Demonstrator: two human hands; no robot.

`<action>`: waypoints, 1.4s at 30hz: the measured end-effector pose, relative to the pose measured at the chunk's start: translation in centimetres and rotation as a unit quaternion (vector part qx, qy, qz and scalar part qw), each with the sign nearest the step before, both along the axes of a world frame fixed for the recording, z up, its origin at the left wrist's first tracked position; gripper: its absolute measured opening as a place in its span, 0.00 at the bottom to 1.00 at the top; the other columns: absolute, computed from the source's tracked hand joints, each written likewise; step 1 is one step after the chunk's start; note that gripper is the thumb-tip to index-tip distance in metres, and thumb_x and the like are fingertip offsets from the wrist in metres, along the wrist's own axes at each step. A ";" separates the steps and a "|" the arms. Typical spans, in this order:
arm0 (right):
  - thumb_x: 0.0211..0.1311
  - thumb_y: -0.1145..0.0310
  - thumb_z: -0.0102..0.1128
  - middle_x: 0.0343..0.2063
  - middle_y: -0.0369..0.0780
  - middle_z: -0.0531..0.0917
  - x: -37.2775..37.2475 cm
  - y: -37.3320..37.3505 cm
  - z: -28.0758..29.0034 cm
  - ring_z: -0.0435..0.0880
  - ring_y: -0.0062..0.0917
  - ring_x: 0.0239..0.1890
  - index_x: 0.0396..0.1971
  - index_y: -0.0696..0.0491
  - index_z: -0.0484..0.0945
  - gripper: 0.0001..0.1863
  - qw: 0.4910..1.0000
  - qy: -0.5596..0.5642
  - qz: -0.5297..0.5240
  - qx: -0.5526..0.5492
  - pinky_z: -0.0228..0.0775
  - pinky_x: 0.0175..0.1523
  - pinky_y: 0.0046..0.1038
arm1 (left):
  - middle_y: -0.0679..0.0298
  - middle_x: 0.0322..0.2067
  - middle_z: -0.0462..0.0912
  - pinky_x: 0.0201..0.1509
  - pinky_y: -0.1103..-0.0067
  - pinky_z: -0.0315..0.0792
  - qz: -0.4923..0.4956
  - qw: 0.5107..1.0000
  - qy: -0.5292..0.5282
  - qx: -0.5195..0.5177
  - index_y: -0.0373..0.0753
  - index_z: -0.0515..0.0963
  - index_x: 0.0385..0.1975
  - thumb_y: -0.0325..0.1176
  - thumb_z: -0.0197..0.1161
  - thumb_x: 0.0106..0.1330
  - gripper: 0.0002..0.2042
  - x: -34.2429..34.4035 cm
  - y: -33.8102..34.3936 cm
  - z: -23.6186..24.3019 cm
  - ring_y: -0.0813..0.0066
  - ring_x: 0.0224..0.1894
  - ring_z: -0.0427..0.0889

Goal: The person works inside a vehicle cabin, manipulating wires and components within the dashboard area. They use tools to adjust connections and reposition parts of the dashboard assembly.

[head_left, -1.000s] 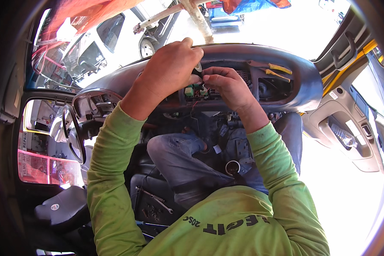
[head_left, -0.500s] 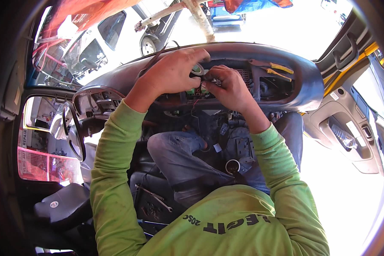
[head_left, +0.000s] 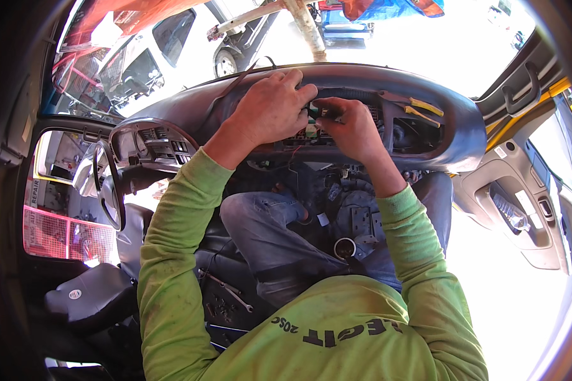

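Observation:
My left hand [head_left: 273, 108], its fingers curled, is at the open fuse panel [head_left: 368, 120] in the dark dashboard [head_left: 451, 140]. My right hand [head_left: 349, 130] is beside it, fingers bent and pinched around something I cannot make out. Small green relays [head_left: 311, 131] show between the hands, and a thin red wire [head_left: 297, 150] hangs below. What my left fingers grip is hidden behind them. Yellow-handled pliers [head_left: 422, 105] rest at the panel's right, and a dark strap [head_left: 232, 86] lies over the dash left of my left hand.
The steering wheel [head_left: 97, 181] and instrument cluster [head_left: 149, 146] are at the left. A cup [head_left: 345, 248] with dark contents stands by my legs. Wrenches [head_left: 232, 289] and small loose parts [head_left: 221, 308] lie on the seat. A door panel [head_left: 534, 235] hangs open at the right.
My left hand has moved down and its fingertips have curled. My right hand has shifted slightly right. The round object seen earlier between them is now mostly hidden, and the strap has come into sight.

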State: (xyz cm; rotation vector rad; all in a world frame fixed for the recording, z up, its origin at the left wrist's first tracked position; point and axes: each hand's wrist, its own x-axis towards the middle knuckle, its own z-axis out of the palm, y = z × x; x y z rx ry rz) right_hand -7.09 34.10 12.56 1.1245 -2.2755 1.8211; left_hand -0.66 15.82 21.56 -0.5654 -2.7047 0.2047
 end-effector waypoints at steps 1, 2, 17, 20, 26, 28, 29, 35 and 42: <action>0.58 0.70 0.70 0.34 0.49 0.89 0.1 -0.1 0.1 0.89 0.45 0.40 0.47 0.55 0.87 0.16 1.000 -0.002 -0.012 0.000 0.77 0.52 0.38 | 0.53 0.38 0.77 0.49 0.58 0.76 0.001 1.000 -0.002 -0.004 0.40 0.79 0.43 0.34 0.67 0.57 0.14 0.0 0.0 0.0 0.50 0.44 0.81; 0.59 0.69 0.70 0.34 0.48 0.89 0.1 -0.2 0.2 0.89 0.44 0.41 0.47 0.54 0.88 0.16 1.000 0.008 -0.019 0.018 0.73 0.57 0.41 | 0.54 0.38 0.77 0.49 0.58 0.77 0.004 1.000 0.003 -0.008 0.40 0.79 0.43 0.34 0.67 0.57 0.14 0.0 -0.1 0.0 0.50 0.44 0.82; 0.63 0.66 0.66 0.44 0.43 0.88 0.4 -1.5 0.3 0.79 0.41 0.60 0.42 0.49 0.88 0.10 0.969 0.174 -0.141 0.102 0.46 0.75 0.67 | 0.55 0.39 0.79 0.49 0.59 0.78 -0.021 0.998 0.056 0.028 0.44 0.80 0.44 0.32 0.67 0.59 0.13 -0.9 0.1 -1.4 0.50 0.43 0.83; 0.62 0.67 0.66 0.41 0.41 0.87 1.1 -1.0 1.9 0.80 0.41 0.59 0.41 0.51 0.87 0.09 0.972 0.181 -0.035 0.144 0.52 0.73 0.62 | 0.51 0.41 0.81 0.51 0.58 0.77 0.048 0.992 0.020 0.115 0.41 0.79 0.44 0.33 0.65 0.62 0.11 -2.2 -1.8 -3.2 0.48 0.46 0.83; 0.60 0.75 0.69 0.43 0.41 0.87 6.0 4.1 2.9 0.83 0.39 0.53 0.44 0.53 0.87 0.12 0.969 0.117 0.217 0.029 0.61 0.69 0.50 | 0.45 0.44 0.84 0.53 0.57 0.75 0.210 0.931 0.051 0.294 0.35 0.79 0.44 0.37 0.61 0.70 0.12 -5.1 -13.2 -5.1 0.43 0.49 0.83; 0.59 0.78 0.69 0.44 0.41 0.88 6.0 4.6 2.6 0.84 0.38 0.52 0.47 0.53 0.87 0.15 0.980 0.060 0.190 -0.008 0.64 0.69 0.45 | 0.46 0.43 0.84 0.52 0.57 0.76 0.213 0.932 0.069 0.286 0.35 0.79 0.42 0.38 0.62 0.70 0.11 -5.5 -15.3 -7.3 0.43 0.48 0.83; 0.58 0.82 0.68 0.47 0.40 0.88 6.1 4.7 2.4 0.83 0.33 0.54 0.52 0.55 0.86 0.20 0.981 0.025 0.189 -0.030 0.71 0.64 0.38 | 0.46 0.42 0.84 0.52 0.57 0.77 0.208 0.938 0.093 0.261 0.36 0.79 0.41 0.38 0.63 0.70 0.11 -5.8 -15.5 -8.9 0.44 0.47 0.84; 0.63 0.86 0.63 0.42 0.40 0.86 6.2 4.0 1.8 0.83 0.28 0.56 0.61 0.62 0.78 0.25 0.950 -0.219 0.184 -0.126 0.74 0.61 0.31 | 0.50 0.47 0.82 0.54 0.58 0.78 0.217 0.938 0.069 0.260 0.40 0.78 0.50 0.40 0.69 0.67 0.16 -7.3 -12.9 -16.2 0.46 0.50 0.83; 0.63 0.84 0.65 0.44 0.43 0.88 5.2 3.0 0.8 0.86 0.25 0.52 0.61 0.61 0.78 0.25 0.957 -0.210 0.147 -0.136 0.74 0.61 0.30 | 0.53 0.51 0.82 0.57 0.64 0.78 0.171 0.933 0.186 0.257 0.38 0.75 0.60 0.42 0.72 0.65 0.27 -6.1 -10.9 -16.0 0.53 0.53 0.83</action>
